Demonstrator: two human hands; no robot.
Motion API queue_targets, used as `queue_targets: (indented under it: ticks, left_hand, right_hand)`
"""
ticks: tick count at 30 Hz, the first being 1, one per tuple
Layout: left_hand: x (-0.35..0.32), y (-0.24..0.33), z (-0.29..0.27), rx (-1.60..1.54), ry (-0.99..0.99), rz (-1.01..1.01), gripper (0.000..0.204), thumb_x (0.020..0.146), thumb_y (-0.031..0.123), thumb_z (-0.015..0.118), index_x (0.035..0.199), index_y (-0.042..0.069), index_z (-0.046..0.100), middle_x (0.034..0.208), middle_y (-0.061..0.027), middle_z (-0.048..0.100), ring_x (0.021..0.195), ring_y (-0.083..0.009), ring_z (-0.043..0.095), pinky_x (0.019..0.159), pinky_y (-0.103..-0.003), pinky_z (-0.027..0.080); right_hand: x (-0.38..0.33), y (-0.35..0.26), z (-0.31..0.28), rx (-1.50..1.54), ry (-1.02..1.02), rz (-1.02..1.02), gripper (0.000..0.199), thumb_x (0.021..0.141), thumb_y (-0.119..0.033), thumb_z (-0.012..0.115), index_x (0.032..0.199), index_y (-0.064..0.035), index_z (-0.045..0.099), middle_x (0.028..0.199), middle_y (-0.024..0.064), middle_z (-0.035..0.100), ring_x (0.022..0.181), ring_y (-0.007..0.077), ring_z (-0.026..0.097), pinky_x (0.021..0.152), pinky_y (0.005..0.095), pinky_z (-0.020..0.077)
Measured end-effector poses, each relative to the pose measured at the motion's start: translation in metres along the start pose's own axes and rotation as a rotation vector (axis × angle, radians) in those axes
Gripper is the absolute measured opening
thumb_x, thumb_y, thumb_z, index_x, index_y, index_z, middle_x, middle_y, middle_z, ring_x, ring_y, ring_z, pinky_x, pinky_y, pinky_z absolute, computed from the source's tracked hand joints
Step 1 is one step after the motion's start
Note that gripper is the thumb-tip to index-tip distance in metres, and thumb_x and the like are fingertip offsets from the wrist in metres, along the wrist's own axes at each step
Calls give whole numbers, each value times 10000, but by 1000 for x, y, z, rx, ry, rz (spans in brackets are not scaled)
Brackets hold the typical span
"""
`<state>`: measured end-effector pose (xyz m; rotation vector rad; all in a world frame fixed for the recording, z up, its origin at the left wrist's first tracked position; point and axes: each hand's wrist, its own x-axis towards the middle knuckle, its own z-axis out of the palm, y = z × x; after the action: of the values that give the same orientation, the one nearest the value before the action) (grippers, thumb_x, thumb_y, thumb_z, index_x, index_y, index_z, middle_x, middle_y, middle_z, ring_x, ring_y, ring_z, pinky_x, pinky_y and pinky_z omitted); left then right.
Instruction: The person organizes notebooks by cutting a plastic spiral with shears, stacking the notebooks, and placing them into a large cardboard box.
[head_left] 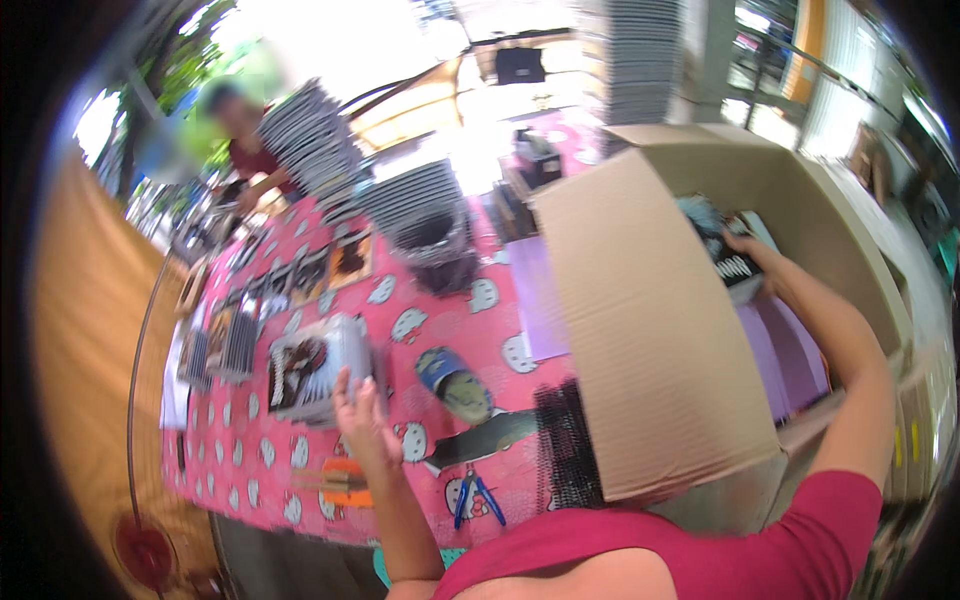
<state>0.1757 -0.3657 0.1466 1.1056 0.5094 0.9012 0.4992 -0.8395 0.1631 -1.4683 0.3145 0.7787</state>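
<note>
My right hand [757,262] reaches into the open cardboard box [655,340] on the right. Its fingers are closed on a stack of booklets [738,285] with a dark printed cover. Purple sheets [785,355] lie lower in the box beside that stack. My left hand [368,425] is raised over the table, empty, with its fingers apart. Nearest to it is another stack of booklets [302,372] with a black-and-white picture on top. Whether the fingertips touch this stack, I cannot tell.
A pink patterned cloth [268,455] covers the table. Near me are blue-handled pliers [480,498], a round tin [455,385] and a black mesh mat [568,450]. Tall grey stacks [315,140] and a plastic-lined bin [435,250] stand farther back. Another person [250,150] works at the far left.
</note>
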Motion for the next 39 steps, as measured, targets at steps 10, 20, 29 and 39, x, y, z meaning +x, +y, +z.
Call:
queue_targets:
  ticks: [10, 20, 29, 39]
  left_hand:
    - [-9, 2, 41, -142, -194, -59, 503, 808, 21, 628, 1262, 24, 412, 1295, -140, 399, 1278, -259, 327, 1026, -350, 319]
    - [-61, 51, 167, -344, -907, -374, 1044, 751, 416, 718, 1426, -14, 47, 1465, -255, 145, 1339, -317, 243, 1068, -409, 265]
    - [16, 135, 154, -1034, -446, 85, 705, 794, 284, 726, 1310, 32, 317, 1177, -106, 513, 1041, -197, 532, 896, -362, 456]
    - [123, 177, -99, -23, -118, -260, 398, 758, 285, 755, 979, -10, 605, 854, -136, 663, 689, -233, 665, 627, -392, 572]
  right_hand:
    - [-77, -68, 54, -158, 14, -326, 276, 803, -188, 614, 1018, -16, 603, 870, 103, 668, 734, 222, 661, 675, 347, 545]
    - [-189, -139, 36, -108, 11, -1387, 523, 844, -73, 562, 1340, -11, 408, 1339, 156, 442, 1192, 250, 471, 1008, 384, 395]
    - [-132, -45, 368, -162, -460, -1621, 632, 901, -452, 512, 1339, -28, 346, 1298, 105, 452, 1202, 205, 429, 1022, 365, 331]
    - [-118, -2, 517, -335, -728, -632, 465, 888, -471, 545, 1055, -37, 540, 981, 38, 571, 890, 161, 525, 827, 319, 407]
